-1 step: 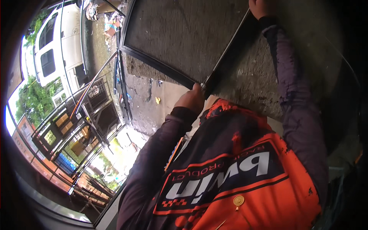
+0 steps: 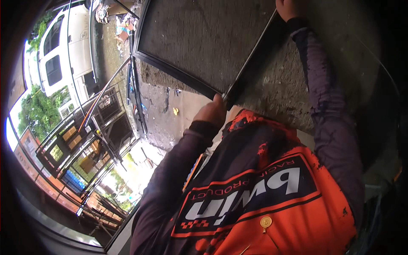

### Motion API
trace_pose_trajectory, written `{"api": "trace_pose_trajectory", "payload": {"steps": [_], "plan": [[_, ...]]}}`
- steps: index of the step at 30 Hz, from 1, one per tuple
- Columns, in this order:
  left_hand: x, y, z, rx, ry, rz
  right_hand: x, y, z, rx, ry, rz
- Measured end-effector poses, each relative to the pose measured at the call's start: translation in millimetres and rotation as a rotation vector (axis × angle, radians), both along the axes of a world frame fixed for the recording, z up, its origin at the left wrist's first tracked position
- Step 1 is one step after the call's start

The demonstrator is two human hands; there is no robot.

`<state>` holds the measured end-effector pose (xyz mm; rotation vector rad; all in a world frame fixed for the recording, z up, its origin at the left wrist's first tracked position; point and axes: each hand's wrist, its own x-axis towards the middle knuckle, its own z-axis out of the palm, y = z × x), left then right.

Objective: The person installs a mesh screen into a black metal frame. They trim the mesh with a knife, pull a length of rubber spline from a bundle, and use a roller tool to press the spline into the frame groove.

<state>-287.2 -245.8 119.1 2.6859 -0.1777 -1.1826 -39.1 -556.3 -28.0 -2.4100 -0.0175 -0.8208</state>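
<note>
A black rectangular frame (image 2: 176,75) with slim metal-like bars lies over a worn brown wooden board (image 2: 208,38). Its near corner points toward my body. My left hand (image 2: 212,111) is closed on that corner, thumb on top, at the joint of the two bars. Farther off, at the upper right, my right hand (image 2: 291,9) is closed at the frame's right-hand bar, along which a thin pale strip (image 2: 255,53) runs. The top of the picture cuts off part of this hand, and its fingertips are hidden.
Rough, stained concrete-like surface (image 2: 276,100) shows beside the frame. On the ground to the left lie a small yellow scrap (image 2: 176,111) and litter (image 2: 125,26). Beyond are metal racks (image 2: 80,148) and a white van (image 2: 63,46). Long thin bars (image 2: 138,97) lie left of the board.
</note>
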Motion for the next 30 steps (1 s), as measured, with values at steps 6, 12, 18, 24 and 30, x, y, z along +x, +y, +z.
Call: {"api": "trace_pose_trajectory", "payload": {"steps": [6, 12, 18, 24, 30], "plan": [[-6, 10, -11, 0.076, 0.067, 0.058, -1, -1, 1, -0.006, 0.034, -0.015], [10, -1, -14, 0.092, 0.059, 0.086, 1, 2, -1, -0.029, 0.051, -0.045], [-3, 20, -33, 0.055, 0.074, -0.174, 3, -2, -6, 0.001, 0.033, -0.048], [23, -6, -17, 0.035, 0.098, -0.167, -8, 3, 3, 0.052, 0.137, 0.004], [62, -43, -34, 0.046, -0.001, -0.037, -4, 3, 4, 0.044, 0.082, -0.004]]}}
